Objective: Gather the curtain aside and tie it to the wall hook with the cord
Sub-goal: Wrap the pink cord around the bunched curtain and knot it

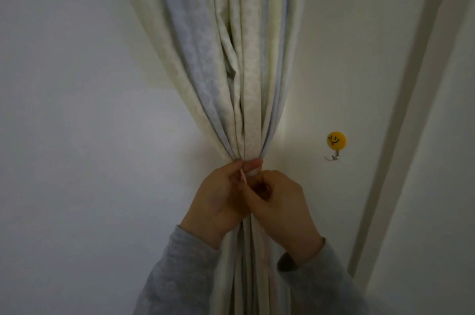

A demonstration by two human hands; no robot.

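The pale patterned curtain (231,62) hangs gathered into a tight bundle at the middle of the view. A thin pale cord (243,177) shows as a short strand at the pinch point. My left hand (218,199) wraps the bundle from the left, thumb across the front, fingers also pinching the cord. My right hand (282,206) is closed on the cord just right of it, touching the left hand. On the wall to the right sits the hook (335,157) under a yellow smiley disc (336,139), apart from both hands. Most of the cord is hidden by my fingers.
A white wall (77,108) lies behind and to the left of the curtain. A white vertical frame strip (401,108) runs slanted at the right, beyond the hook. Grey sleeves cover both my forearms at the bottom.
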